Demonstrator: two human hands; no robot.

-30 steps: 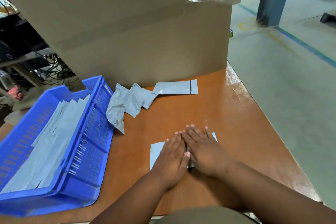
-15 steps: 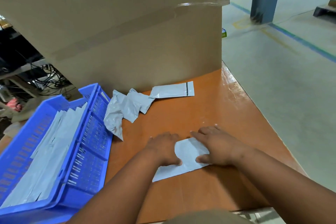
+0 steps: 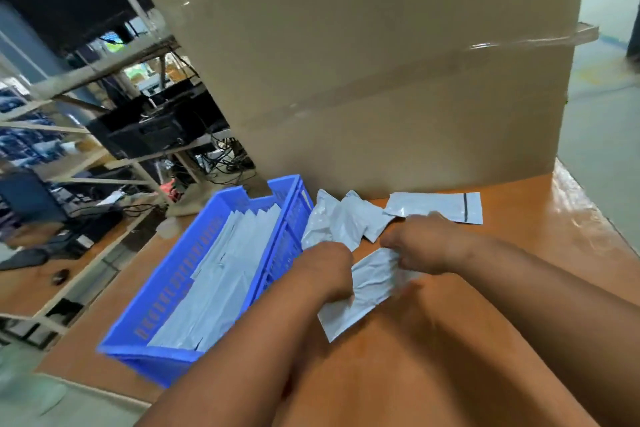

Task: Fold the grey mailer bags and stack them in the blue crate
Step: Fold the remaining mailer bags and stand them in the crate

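At the centre of the frame, left hand (image 3: 323, 270) and right hand (image 3: 420, 243) both grip a folded grey mailer bag (image 3: 363, 291) over the table (image 3: 519, 225), just right of the blue crate (image 3: 166, 291).

There is one view only, from a wide-angle camera worn on the person's head, so no second view shares any part of the scene. It looks forward and steeply down over both forearms onto the orange table (image 3: 519, 239), close enough that the arms fill the lower half of the picture. The view is tilted, so the table's right edge runs slantwise from the lower right up toward the cardboard box (image 3: 381, 80), which stands at the far edge and closes off most of what lies ahead. The blue crate (image 3: 166, 291) at the table's left edge sits left of centre. Shelving (image 3: 86, 107) shows beyond it at upper left, and a strip of floor (image 3: 609, 135) at far right. Straight lines bow toward the borders, and much of the picture is blurred.
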